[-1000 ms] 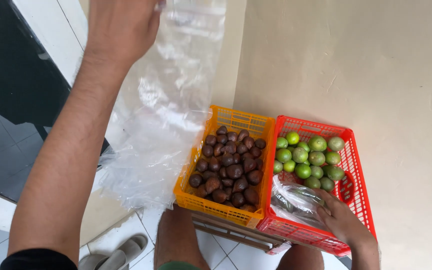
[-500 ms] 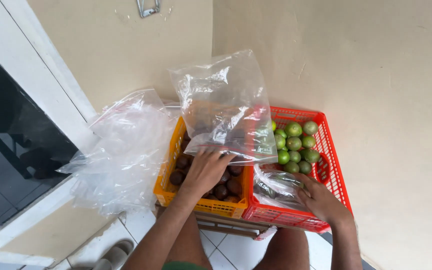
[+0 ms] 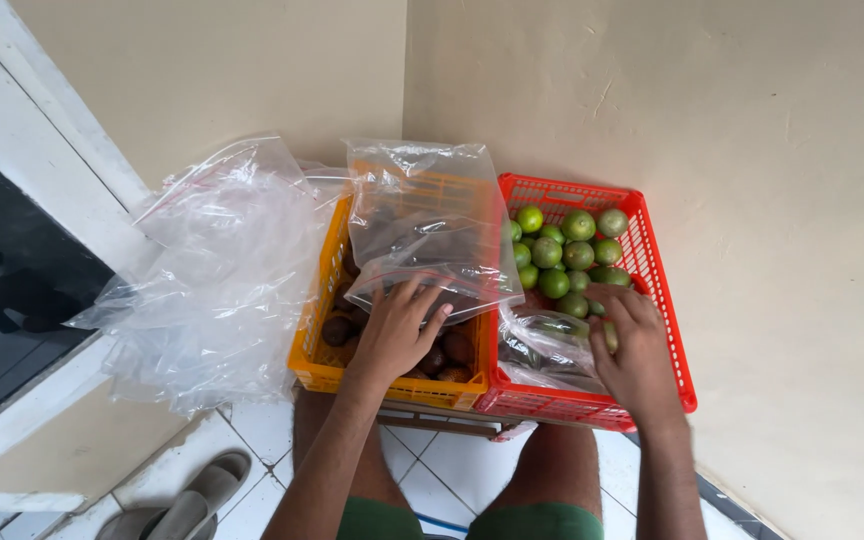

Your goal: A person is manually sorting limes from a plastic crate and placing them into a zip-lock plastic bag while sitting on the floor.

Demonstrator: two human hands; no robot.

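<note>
A heap of clear plastic bags (image 3: 217, 275) spreads at 9 o'clock against the wall, just beside the orange crate (image 3: 324, 362), which holds dark brown fruit (image 3: 447, 350). Touching it at 3 o'clock is the red crate (image 3: 664, 300), with green limes (image 3: 564, 250) piled toward 12 o'clock and a crumpled bag (image 3: 542, 345) at its near end.

One clear plastic bag (image 3: 430, 225) lies flat over the orange crate, its long axis running from 6 to 12 o'clock, its far end leaning up toward the wall. It sits straight ahead of the left hand (image 3: 397, 330), the nearer of the two hands. That hand is spread, fingers apart, pressing on the bag's near edge rather than gripping it.

The right hand (image 3: 634, 345) rests in the red crate, fingers loosely extended, on the limes and the crumpled bag; whether it grips anything I cannot tell.
</note>
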